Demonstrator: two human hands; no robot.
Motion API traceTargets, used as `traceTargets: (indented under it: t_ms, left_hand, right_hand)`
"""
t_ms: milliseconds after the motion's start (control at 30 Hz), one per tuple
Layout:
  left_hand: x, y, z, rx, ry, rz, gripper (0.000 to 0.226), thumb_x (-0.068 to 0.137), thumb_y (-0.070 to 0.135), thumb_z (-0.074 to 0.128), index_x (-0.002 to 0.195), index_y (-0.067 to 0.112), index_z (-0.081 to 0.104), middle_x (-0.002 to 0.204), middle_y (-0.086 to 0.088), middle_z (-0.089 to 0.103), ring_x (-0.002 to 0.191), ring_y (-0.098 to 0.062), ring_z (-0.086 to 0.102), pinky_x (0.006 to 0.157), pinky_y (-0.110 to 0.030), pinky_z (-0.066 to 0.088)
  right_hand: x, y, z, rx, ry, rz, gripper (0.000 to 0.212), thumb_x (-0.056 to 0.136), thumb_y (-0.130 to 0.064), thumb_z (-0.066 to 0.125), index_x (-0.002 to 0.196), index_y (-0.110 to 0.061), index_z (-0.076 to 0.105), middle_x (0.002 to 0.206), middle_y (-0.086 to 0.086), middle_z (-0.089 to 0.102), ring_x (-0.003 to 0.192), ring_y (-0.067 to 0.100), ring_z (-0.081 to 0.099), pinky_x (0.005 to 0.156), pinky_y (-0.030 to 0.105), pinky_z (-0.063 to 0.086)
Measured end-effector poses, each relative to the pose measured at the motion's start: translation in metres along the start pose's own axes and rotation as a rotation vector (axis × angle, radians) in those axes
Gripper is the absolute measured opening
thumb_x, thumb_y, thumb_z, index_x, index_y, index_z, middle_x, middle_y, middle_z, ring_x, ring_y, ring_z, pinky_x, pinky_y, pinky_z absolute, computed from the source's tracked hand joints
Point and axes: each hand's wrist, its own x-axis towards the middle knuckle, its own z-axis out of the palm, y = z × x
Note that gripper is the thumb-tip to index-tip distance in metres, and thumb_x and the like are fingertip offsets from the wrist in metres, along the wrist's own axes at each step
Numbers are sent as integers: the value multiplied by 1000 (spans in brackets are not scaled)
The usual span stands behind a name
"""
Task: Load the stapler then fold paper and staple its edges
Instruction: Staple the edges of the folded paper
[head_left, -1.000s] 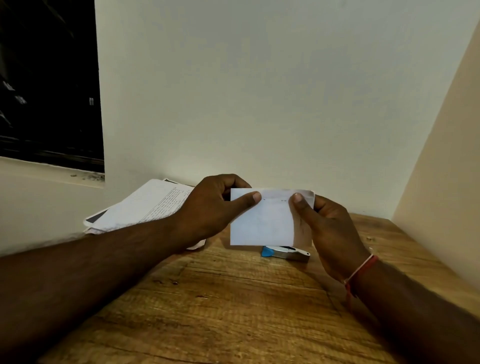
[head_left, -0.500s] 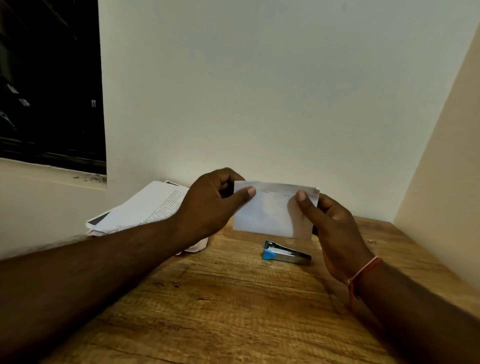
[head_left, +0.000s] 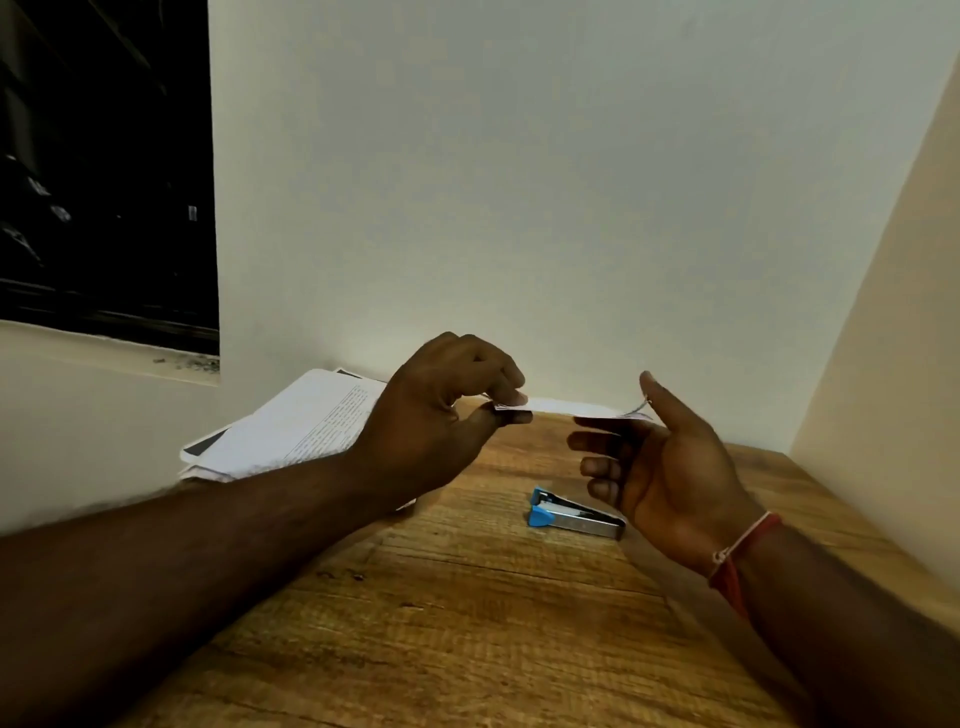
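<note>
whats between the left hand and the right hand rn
The folded paper, seen nearly edge-on in the head view: the left hand pinches one end, and the right hand has straight fingers under the other.

The left forearm (head_left: 234, 530) and right forearm (head_left: 857, 623) are bare. A red thread band (head_left: 740, 561), edged by a pale strand, circles the wrist just behind the right hand (head_left: 670, 467).

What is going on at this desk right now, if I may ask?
A person holds a folded paper flat above the wooden table. The left hand pinches its left end; the right hand lies open under its right end, thumb raised. The blue stapler lies on the table below, untouched. A stack of printed sheets sits at the left.
</note>
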Motion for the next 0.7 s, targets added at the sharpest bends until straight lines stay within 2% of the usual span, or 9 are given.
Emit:
traceTargets:
  t_ms: [100,167,233,267,367,433,500,567,700]
  left_hand:
    - [-1,-6,-1,50,-30,3,15,87,13,96,96,20,87,123,6,77,109,-16,67,96,-30,50]
    - [-1,-9,-2,71,-43,-59,28,87,17,95,112,25,86,141,6,68,121,-12,66,104,-27,52]
    - [0,-10,-1,16,-58,-257,52,91,13,92,137,30,75,156,6,56,131,-6,65,109,-22,55]
    - [2,-9,0,-71,-62,-406,55,96,12,86,146,30,68,158,6,56,129,-6,69,110,-27,59]
    - [7,-6,-1,-576,-40,-875,34,114,29,65,146,17,66,137,-12,77,101,-24,83,106,-53,66]
    - [9,-9,-4,-763,-100,-996,53,114,51,57,139,7,71,118,-23,82,101,-37,83,101,-58,66]
    - [8,-8,-6,-740,-201,-953,57,107,56,65,134,7,76,117,-20,85,109,-37,84,97,-49,67]
    - [4,-9,-4,-655,-249,-872,40,100,37,82,129,10,80,114,-10,88,110,-29,84,91,-38,66]
    - [3,-12,-3,-476,-269,-788,26,91,18,94,115,12,86,102,-12,89,103,-36,86,94,-47,69]
  right_hand:
    - [1,-2,-1,24,22,-65,30,99,-23,65,118,-1,73,98,20,76,69,26,67,63,35,49]
    - [6,-1,-5,-32,65,-116,25,97,-9,66,121,-3,74,101,15,77,71,25,70,59,32,51]
    - [9,2,-7,-114,107,-177,27,100,-6,67,126,-8,75,109,12,80,74,23,74,60,33,52]
    - [10,3,-8,-156,118,-206,26,102,-7,67,126,-10,75,110,11,81,73,22,75,61,34,52]
    - [9,7,-7,-268,118,-272,20,104,-10,68,121,-17,76,105,7,83,71,20,77,63,35,55]
    - [8,9,-5,-331,97,-300,20,105,-11,68,120,-20,76,103,2,85,71,19,77,63,35,56]
    - [8,12,-5,-412,75,-328,20,105,-12,68,120,-23,76,105,2,84,71,21,75,61,34,56]
    - [9,13,-6,-460,63,-355,21,105,-12,69,120,-25,76,105,2,84,71,23,73,60,35,55]
    - [9,14,-7,-509,98,-413,19,105,-11,69,118,-23,76,96,-1,84,65,19,70,56,34,52]
